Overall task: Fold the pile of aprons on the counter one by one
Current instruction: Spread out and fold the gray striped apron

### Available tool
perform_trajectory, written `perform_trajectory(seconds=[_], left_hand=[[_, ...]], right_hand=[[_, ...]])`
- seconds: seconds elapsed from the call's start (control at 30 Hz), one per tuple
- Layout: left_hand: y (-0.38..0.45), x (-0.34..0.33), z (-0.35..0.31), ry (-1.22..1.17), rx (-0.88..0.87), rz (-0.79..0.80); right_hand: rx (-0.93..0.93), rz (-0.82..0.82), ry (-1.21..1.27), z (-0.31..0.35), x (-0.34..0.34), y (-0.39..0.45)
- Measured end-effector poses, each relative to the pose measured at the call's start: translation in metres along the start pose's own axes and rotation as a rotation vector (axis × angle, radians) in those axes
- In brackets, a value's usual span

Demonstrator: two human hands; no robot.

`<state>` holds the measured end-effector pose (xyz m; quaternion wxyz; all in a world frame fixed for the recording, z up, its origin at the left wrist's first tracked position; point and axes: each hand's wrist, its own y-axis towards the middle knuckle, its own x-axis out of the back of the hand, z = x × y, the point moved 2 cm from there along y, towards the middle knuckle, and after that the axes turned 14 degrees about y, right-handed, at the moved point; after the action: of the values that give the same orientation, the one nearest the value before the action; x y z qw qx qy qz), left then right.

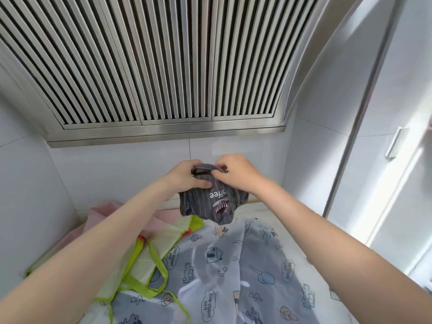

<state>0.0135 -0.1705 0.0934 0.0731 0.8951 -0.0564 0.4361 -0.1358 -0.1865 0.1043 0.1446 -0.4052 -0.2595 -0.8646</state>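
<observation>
The left hand (pixel 188 175) and right hand (pixel 233 173) pinched the bunched top of a dark pinstriped cloth apron (pixel 209 203), held above a translucent cartoon-printed apron (pixel 233 265) spread across the counter, beside a lime-trimmed apron (pixel 149 249).

Both hands are raised above the far part of the worktop (pixel 275 215). The left hand (pixel 187 175) and the right hand (pixel 233 170) are close together and grip the top of a bunched apron (pixel 210 202), which hangs between them, in the air. Under it a printed apron (pixel 233 272) lies spread on the worktop. To its left lies an apron with straps (pixel 149 258), and behind that one, near the left wall, another apron (pixel 105 209). The hood (pixel 140 66) is above, and a cabinet (pixel 385 160) stands at the right.
</observation>
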Motion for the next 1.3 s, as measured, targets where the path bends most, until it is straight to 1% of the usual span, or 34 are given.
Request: perform_trajectory(seconds=[0.03,0.07,0.13,0.17,0.2,0.23,0.3,0.33,0.4,0.53,0.57,0.6,0.67,0.77,0.83,0.93,1.03,1.13,1.23,1.3], left_hand=[[0.001,-0.003,-0.009,0.019,-0.018,0.014],[0.005,-0.011,-0.023,0.051,-0.056,0.030],[0.011,-0.026,-0.049,0.091,-0.103,0.032],[0.013,-0.034,-0.064,0.103,-0.127,0.027],[0.017,-0.044,-0.081,0.133,-0.175,0.027],[0.020,-0.057,-0.106,0.200,-0.252,0.044],[0.025,-0.076,-0.147,0.336,-0.412,0.089],[0.025,-0.082,-0.168,0.361,-0.478,0.113],[0.028,-0.095,-0.213,0.316,-0.576,0.122],[0.040,-0.104,-0.292,0.193,-0.674,0.019],[0.044,-0.109,-0.320,0.181,-0.701,-0.013],[0.047,-0.111,-0.342,0.163,-0.712,-0.035],[0.055,-0.117,-0.394,0.083,-0.726,-0.025],[0.069,-0.124,-0.459,-0.086,-0.724,-0.022],[0.080,-0.125,-0.491,-0.157,-0.719,-0.027],[0.100,-0.126,-0.534,-0.271,-0.719,-0.064],[0.120,-0.123,-0.567,-0.350,-0.712,-0.152],[0.137,-0.117,-0.594,-0.343,-0.721,-0.271],[0.148,-0.104,-0.605,-0.357,-0.691,-0.397],[0.157,-0.093,-0.609,-0.381,-0.670,-0.466]], right_hand=[[-0.063,-0.055,0.136,-0.004,0.008,-0.005],[-0.148,-0.148,0.342,-0.010,0.022,-0.017],[-0.277,-0.331,0.889,-0.017,0.046,-0.037],[-0.306,-0.391,1.082,-0.020,0.058,-0.046],[-0.324,-0.425,1.161,-0.024,0.070,-0.053],[-0.336,-0.452,1.148,-0.030,0.087,-0.064],[-0.338,-0.454,1.011,-0.038,0.119,-0.077],[-0.339,-0.453,0.938,-0.042,0.137,-0.085],[-0.321,-0.465,0.829,-0.057,0.181,-0.111],[-0.213,-0.347,0.501,-0.074,0.256,-0.158],[-0.187,-0.368,0.421,-0.078,0.279,-0.167],[-0.164,-0.416,0.373,-0.082,0.299,-0.169],[-0.111,-0.528,0.324,-0.090,0.348,-0.175],[-0.081,-0.643,0.318,-0.097,0.417,-0.181],[-0.088,-0.696,0.341,-0.099,0.454,-0.185],[-0.074,-0.733,0.334,-0.105,0.506,-0.181],[-0.043,-0.774,0.255,-0.115,0.549,-0.173],[-0.049,-0.788,0.202,-0.129,0.585,-0.168],[-0.037,-0.807,0.215,-0.133,0.605,-0.161],[-0.016,-0.847,0.239,-0.133,0.616,-0.149]])
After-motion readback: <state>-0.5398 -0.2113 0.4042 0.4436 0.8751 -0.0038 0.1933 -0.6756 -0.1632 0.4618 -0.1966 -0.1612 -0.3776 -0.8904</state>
